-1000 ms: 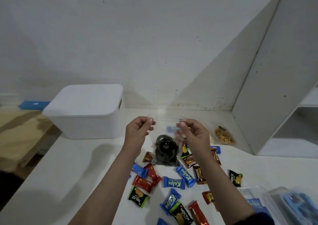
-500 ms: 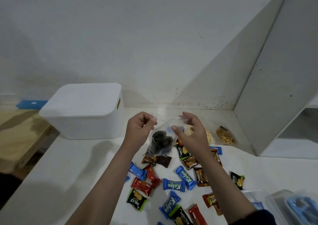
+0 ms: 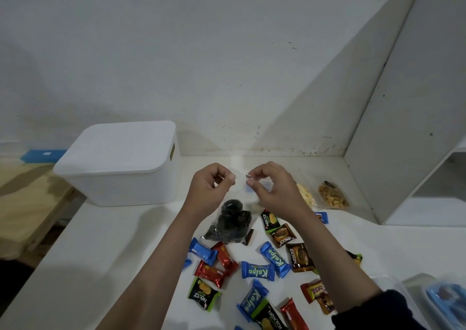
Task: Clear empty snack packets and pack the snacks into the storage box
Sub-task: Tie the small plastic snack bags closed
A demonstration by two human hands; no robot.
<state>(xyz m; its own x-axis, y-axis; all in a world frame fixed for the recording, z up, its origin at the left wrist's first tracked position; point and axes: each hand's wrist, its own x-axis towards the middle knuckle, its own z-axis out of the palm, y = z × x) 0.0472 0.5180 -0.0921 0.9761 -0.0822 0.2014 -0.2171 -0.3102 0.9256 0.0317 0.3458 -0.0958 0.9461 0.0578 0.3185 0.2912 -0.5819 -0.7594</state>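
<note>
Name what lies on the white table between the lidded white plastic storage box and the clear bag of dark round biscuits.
Head view: only the left forearm crosses the gap between the storage box and the biscuit bag; the table there is bare.

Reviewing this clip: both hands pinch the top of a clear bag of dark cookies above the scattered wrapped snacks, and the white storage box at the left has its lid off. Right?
Not quite. The head view shows the white storage box with its lid on. The rest holds: the left hand and right hand pinch the top of the clear bag of dark cookies above the wrapped snacks.
</note>
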